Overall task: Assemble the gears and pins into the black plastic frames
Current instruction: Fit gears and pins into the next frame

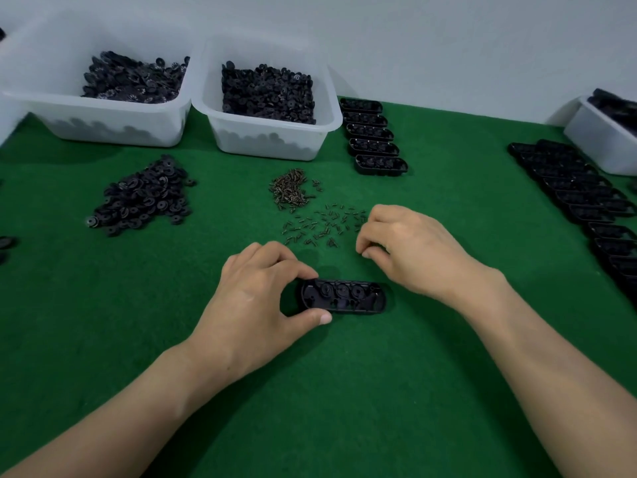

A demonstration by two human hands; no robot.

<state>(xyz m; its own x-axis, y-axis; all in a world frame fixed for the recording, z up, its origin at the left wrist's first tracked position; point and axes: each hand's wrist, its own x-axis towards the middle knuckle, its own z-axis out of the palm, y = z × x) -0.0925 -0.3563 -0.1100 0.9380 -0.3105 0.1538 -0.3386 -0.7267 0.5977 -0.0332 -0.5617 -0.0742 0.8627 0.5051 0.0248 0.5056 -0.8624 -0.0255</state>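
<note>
Standing by the bench, I see the person's left hand (pixel 262 298) pinching the left end of a black frame (pixel 343 297) between thumb and forefinger, the frame lying flat and open side up on the green felt (pixel 310 391) right in front of them; what look like three gears (pixel 343 291) sit in a row inside it. The right hand (pixel 406 246) is just beyond the frame, its fingers curled down with the tips at the near edge of the scattered pins (pixel 324 225); whether a pin is between them I cannot tell, the tips hide it. To my eye the gears are in and this is the pin stage. To do it well I'd take one pin only, from the thin scatter rather than the dense heap (pixel 291 188) behind, since they are tiny and the felt may snag them, and turn it end-on between thumb and fingertip. The left hand should press the frame down as well as pinch it, so it does not skate when the pin goes in. The pin wants to drop straight through a gear's centre; tilted, it may jam or lift the gear off its seat. A row of frames (pixel 374 136) that look filled stands by the white bin (pixel 269 143), likely where this one belongs
</note>
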